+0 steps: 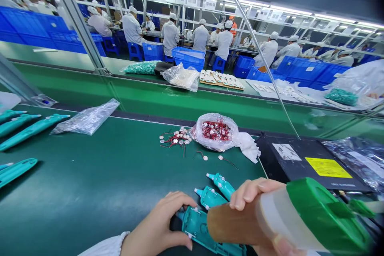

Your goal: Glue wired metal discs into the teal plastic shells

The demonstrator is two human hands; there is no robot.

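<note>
My left hand [157, 224] curls its thumb and fingers around the near end of a teal plastic shell [193, 224], whose hollow side with small posts faces up. In my right hand [258, 192] is a bottle [231, 224] with a brown lower part, a pale translucent band and a green cap [318, 212]. It lies tilted almost sideways, its base over the shell and hiding part of it. Whether the base touches the shell I cannot tell. Just behind are two more teal pieces with white tips, a wider shell [210, 198] and a slimmer one [223, 184].
Round discs with red and black wires [180, 138] lie beside an open plastic bag [217, 132] full of them. Several teal shells [33, 130] and a clear bag [87, 120] are at left. A black box [312, 164] stands right. Beyond the green barrier [144, 98], people in white sit working.
</note>
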